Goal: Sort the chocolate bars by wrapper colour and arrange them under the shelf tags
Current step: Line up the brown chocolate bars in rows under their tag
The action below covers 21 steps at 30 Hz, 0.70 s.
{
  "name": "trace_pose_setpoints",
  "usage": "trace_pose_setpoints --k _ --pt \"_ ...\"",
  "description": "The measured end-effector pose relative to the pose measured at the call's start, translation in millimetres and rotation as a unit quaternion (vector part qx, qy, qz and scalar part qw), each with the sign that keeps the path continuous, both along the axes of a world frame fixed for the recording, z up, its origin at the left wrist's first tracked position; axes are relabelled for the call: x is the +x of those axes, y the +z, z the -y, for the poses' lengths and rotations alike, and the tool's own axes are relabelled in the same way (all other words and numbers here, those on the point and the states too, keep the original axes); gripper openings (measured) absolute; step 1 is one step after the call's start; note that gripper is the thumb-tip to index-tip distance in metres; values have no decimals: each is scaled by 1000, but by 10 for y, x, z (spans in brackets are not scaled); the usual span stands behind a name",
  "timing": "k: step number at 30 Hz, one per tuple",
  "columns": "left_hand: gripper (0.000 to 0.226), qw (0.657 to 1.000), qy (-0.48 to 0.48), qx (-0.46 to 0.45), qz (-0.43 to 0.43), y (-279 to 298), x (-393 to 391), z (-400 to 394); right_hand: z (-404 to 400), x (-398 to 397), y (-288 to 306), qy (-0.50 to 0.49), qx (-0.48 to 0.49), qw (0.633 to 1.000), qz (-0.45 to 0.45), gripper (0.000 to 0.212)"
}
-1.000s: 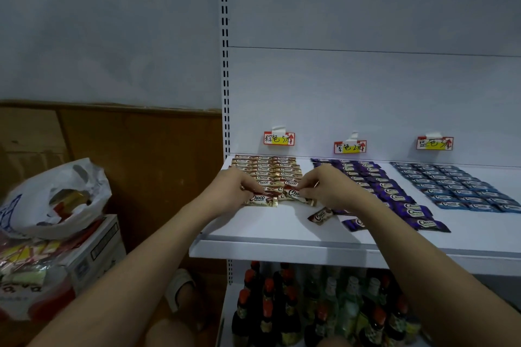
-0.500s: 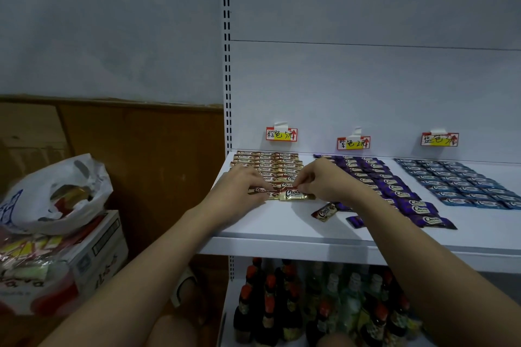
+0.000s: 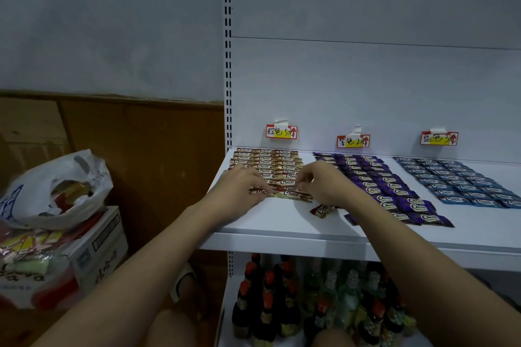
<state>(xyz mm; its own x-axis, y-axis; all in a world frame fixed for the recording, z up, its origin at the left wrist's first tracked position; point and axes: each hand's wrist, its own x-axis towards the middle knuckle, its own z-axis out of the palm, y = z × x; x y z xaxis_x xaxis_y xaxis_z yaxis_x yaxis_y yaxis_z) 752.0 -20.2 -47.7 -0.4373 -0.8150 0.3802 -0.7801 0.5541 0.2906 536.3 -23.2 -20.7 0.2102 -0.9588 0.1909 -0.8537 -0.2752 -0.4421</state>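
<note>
Brown chocolate bars (image 3: 267, 162) lie in rows under the left shelf tag (image 3: 281, 131). Purple bars (image 3: 377, 177) fill the rows under the middle tag (image 3: 353, 141), and blue bars (image 3: 456, 180) lie under the right tag (image 3: 439, 138). My left hand (image 3: 239, 191) and my right hand (image 3: 324, 183) meet at the front of the brown rows. Their fingertips pinch the front brown bar (image 3: 290, 194) at its two ends. One loose brown bar (image 3: 322, 210) lies askew just in front of my right wrist. A loose purple bar (image 3: 351, 218) peeks out beside my right forearm.
The white shelf (image 3: 282, 236) has a front edge close to my forearms. Bottles (image 3: 282, 298) stand on the shelf below. At the left a white plastic bag (image 3: 56, 189) sits on a cardboard box (image 3: 95, 245) against a wooden wall panel.
Both hands have pushed the front brown bars back toward the rows. The camera has tilted slightly, so the shelf sits lower in view.
</note>
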Motion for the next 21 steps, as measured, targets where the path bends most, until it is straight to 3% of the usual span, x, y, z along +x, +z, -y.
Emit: trace_pose_setpoints --k 2,5,8,16,21 --pt "22 1000 -5 -11 -16 -31 -29 -71 -69 -94 55 19 3 1000 -12 14" --pt "23 998 -29 -6 -49 -140 -64 -253 -210 -240 136 69 48 992 -98 21" --pt "31 999 -29 -2 -31 -275 -71 -420 -335 -309 172 77 79 981 -160 34" --pt "44 992 47 -93 71 -428 -152 -612 -461 -60 116 84 61 989 -109 22" --pt "42 991 51 -100 78 -411 -144 -620 -439 9 32 38 37 997 -49 18"
